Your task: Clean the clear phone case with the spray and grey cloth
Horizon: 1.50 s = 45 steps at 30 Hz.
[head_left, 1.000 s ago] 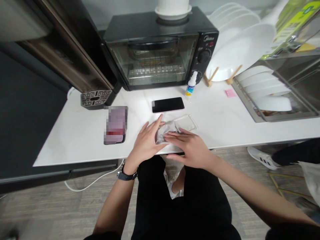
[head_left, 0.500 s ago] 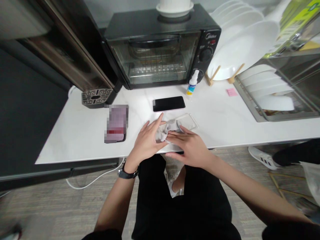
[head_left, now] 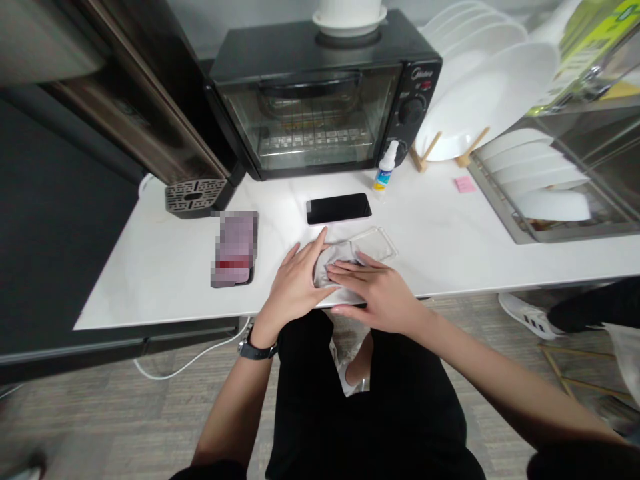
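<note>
At the front edge of the white, grey-veined worktop (head_left: 450, 257), the head view showed a clear, rectangular plastic phone case (head_left: 383, 244) lying flat, its right end exposed and its left part beneath a crumpled light-grey cloth (head_left: 322, 268). The left hand (head_left: 296, 281) was open, thumb and fingers spread around the left side of the cloth; its contact with the case underneath could not be determined. The right hand (head_left: 383, 292) was also open, palm down, with extended fingers resting on the cloth. A black-screened rectangular smartphone (head_left: 339, 209) lay face up just behind the case. A purple rectangular object (head_left: 236, 240), its surface pixelated, lay apart to the left. A small white spray bottle with a blue-and-yellow label (head_left: 384, 177) stood upright behind the smartphone, to its right, near the front of a black, glass-doored toaster oven (head_left: 320, 57).
</note>
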Available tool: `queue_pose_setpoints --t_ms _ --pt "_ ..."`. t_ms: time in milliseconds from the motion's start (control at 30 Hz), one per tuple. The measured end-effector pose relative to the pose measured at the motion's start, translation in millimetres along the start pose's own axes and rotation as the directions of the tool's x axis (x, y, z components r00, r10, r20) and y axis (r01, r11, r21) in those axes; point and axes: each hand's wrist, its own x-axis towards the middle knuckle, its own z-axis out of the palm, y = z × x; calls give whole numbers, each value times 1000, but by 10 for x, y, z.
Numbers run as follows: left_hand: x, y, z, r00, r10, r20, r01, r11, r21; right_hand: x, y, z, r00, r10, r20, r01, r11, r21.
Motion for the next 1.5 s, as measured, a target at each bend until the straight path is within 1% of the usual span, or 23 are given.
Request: queue_pose_setpoints --t_ms 67,133,200,233,333,400,467,533,600,667,733,800,867,933,1000,1033,1067,1133,1200,1267,1333,1433,1500 --pt "0 2 -4 1000 -4 -3 4 1000 -12 -127 147 -77 999 51 10 -51 999 -19" --pt "6 7 -6 1000 -10 -5 10 1000 -26 -218 324 -142 989 144 -13 -145 987 -68" --pt "11 14 -4 1000 -14 0 14 999 -35 -220 424 -153 974 219 -57 -224 968 -116" --pt "12 17 -2 1000 -16 3 17 999 -36 -186 425 -132 969 236 -78 -244 961 -129" --pt "9 29 4 1000 -31 4 31 999 -26 -5 245 -7 977 189 -101 -200 973 -113" --pt "5 35 -1 1000 -30 4 30 999 -12 91 69 64 995 79 -57 -83 994 -75" --pt "2 36 -12 1000 -22 11 22 1000 -7 99 -40 80 999 17 -27 -18 999 -39" --pt "3 32 -21 1000 -19 20 19 1000 -12 17 -24 39 1000 10 -5 -11 1000 -18" --pt "7 27 -23 1000 -24 17 25 999 -23 -105 105 -34 998 56 0 -56 998 -25" --pt "15 25 -19 999 -31 17 31 999 -36 -194 274 -106 988 150 -37 -152 987 -59" --pt "23 26 -14 999 -31 22 32 998 -44 -198 386 -138 965 243 -100 -253 963 -95" --pt "29 31 -14 999 -25 25 26 999 -48 -114 377 -114 948 277 -155 -295 949 -109" --pt "31 34 -20 1000 -24 19 25 999 -44 7 255 -48 959 229 -165 -246 965 -94" --pt "28 31 -27 999 -31 13 31 999 -33 94 90 18 985 122 -122 -128 991 -46" --pt "22 22 -28 999 -30 11 30 999 -19 92 -18 47 996 39 -81 -37 999 16" --pt "19 16 -26 1000 -23 11 23 1000 -14 57 -26 41 997 24 -68 -21 999 41" --pt "16 9 -21 1000 -14 11 14 1000 -10 5 0 24 998 30 -58 -27 998 57" --pt "12 -2 -8 1000 -1 4 1 1000 -6 -111 133 -36 994 92 -54 -89 994 58" --pt "13 -10 6 1000 -1 -5 1 1000 -7 -182 299 -95 978 187 -94 -185 982 30" --pt "17 -17 18 1000 -1 -10 1 1000 -9 -163 390 -109 961 239 -141 -240 971 9" --pt "23 -25 25 1000 8 -2 -8 1000 -8 -65 346 -59 965 215 -152 -216 976 14" --pt "23 -41 25 1000 23 3 -23 1000 17 104 101 67 992 76 -99 -70 995 64" --pt "14 -49 20 1000 31 3 -31 999 36 132 -38 107 997 19 -69 -12 995 96"
